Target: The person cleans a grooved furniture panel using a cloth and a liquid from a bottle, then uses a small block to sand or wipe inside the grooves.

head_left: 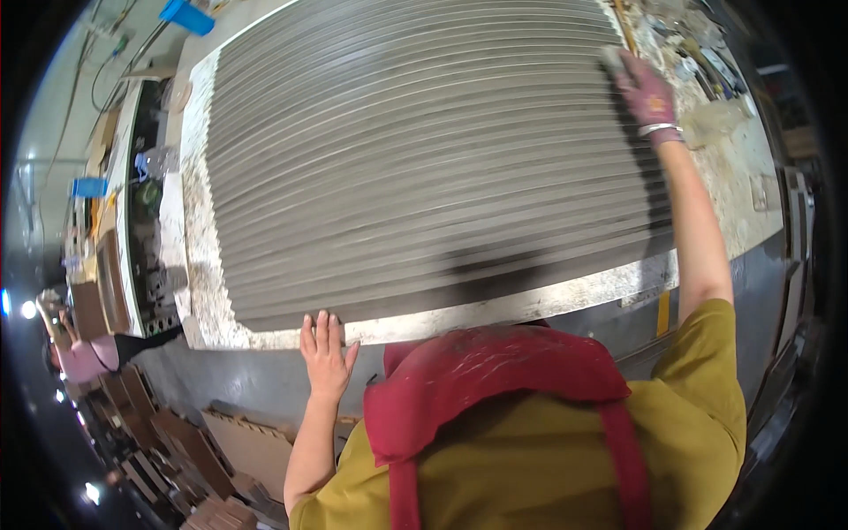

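A large grey-brown panel (424, 159) of many narrow parallel ribs lies flat on a worn, whitish-stained worktable (201, 256). At its near edge, left of my body, my bare left hand (327, 352) rests with fingers stretched out, the fingertips on the panel's front rib. My right hand (649, 93), in a pinkish-purple glove, reaches to the panel's far right edge. Its fingers are bent over a small pale piece (611, 58), partly hidden, which I cannot make out. The right arm casts a dark shadow along the panel's right side.
Tools and scraps (707, 66) crowd the table's far right, beside a clear plastic container (717, 122). A blue cup (187, 16) stands past the far left corner. Brown boards (190, 450) lean at the lower left. Another person in pink (88, 358) bends at the left.
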{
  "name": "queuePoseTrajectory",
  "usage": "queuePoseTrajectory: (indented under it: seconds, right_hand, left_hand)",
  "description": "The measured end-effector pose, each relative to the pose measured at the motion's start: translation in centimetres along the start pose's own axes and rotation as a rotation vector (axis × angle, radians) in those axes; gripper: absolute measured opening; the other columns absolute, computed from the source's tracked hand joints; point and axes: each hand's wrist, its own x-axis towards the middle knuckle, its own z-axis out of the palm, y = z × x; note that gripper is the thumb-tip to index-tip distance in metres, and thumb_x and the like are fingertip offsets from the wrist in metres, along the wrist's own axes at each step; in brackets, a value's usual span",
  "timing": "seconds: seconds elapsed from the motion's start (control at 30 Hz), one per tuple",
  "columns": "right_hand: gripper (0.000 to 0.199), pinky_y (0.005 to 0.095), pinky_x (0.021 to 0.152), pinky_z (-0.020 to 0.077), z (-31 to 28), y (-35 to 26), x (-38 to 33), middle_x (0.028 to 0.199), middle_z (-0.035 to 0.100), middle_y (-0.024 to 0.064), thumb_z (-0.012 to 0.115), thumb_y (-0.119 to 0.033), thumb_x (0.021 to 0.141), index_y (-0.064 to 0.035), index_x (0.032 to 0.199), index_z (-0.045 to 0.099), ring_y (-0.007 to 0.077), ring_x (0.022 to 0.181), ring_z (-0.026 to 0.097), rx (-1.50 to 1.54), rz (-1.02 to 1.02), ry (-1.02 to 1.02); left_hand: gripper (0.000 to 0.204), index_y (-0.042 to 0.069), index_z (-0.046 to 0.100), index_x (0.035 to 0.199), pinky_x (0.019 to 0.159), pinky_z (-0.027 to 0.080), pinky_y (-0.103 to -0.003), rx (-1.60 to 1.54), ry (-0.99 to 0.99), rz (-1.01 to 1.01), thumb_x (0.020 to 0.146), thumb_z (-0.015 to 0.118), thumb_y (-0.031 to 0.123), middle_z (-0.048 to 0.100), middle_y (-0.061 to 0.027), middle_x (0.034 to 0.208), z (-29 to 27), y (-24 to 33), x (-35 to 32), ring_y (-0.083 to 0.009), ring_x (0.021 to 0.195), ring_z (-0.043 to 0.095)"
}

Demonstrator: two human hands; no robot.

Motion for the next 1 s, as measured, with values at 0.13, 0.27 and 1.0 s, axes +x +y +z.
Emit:
queuePoseTrajectory:
  seconds: [0.13,0.27,1.0]
  right_hand:
    - [0.031,0.0474,0.086,0.0406,2.2,-23.7,-3.1,0.101,0.066,0.0091,0.054,-0.024,0.084,-0.0147,0.114,0.061,0.0283,0.093,0.062,0.276,-0.563,0.016]
    - [0.029,0.044,0.093,0.0388,3.3,-34.9,-5.6,0.098,0.067,0.0061,0.054,-0.022,0.085,-0.0172,0.112,0.06,0.0243,0.095,0.061,0.484,-0.462,-0.477]
    - [0.041,0.0535,0.089,0.0404,-4.2,-35.6,-16.8,0.094,0.062,0.0111,0.056,-0.025,0.081,-0.0134,0.121,0.055,0.03,0.088,0.061,0.086,-0.167,-0.164]
  left_hand:
    - [0.064,0.004,0.048,0.132,0.102,0.03,-0.053,0.008,0.019,0.001,0.079,0.069,0.033,0.037,-0.0117,0.144,-0.1,-0.2,-0.5,-0.0397,0.132,0.031]
    - [0.06,0.009,0.052,0.13,0.103,0.029,-0.053,0.015,0.064,0.032,0.079,0.069,0.034,0.038,-0.0073,0.143,0.1,-0.5,-0.3,-0.036,0.131,0.032]
    - [0.056,0.02,0.054,0.129,0.107,0.021,-0.037,0.024,0.213,0.468,0.078,0.066,0.039,0.043,0.0083,0.142,1.3,-7.8,1.0,-0.0132,0.132,0.035]
